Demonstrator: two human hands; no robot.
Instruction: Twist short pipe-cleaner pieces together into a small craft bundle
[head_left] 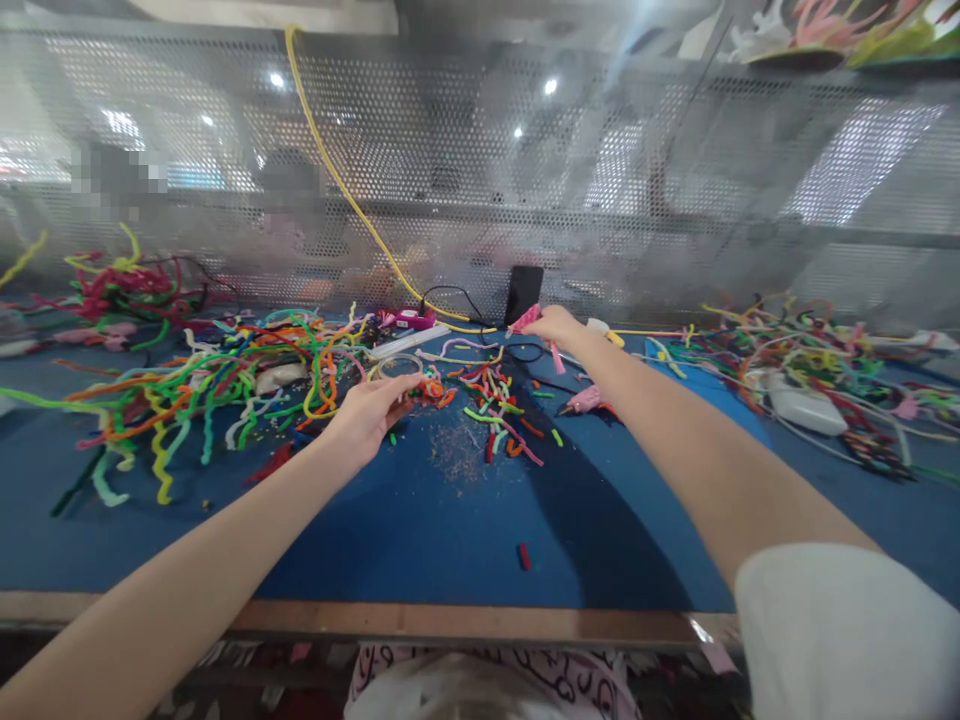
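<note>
My left hand (367, 410) reaches over the blue table (450, 520) and its fingertips touch short cut pipe-cleaner pieces (435, 388) beside a clear ring of tape (400, 365). Whether it grips a piece is unclear. Farther back, my right hand (559, 325) is closed on a pink pipe cleaner (525, 320) near a black phone (523, 292) propped against the mesh wall. A pink glue gun (585, 402) lies under my right forearm.
A big tangle of coloured pipe cleaners (225, 390) covers the left of the table, another pile (810, 360) the right. A yellow cable (337, 170) hangs down the perforated metal wall (675, 200). A small red piece (523, 556) lies near the wooden front edge (450, 620).
</note>
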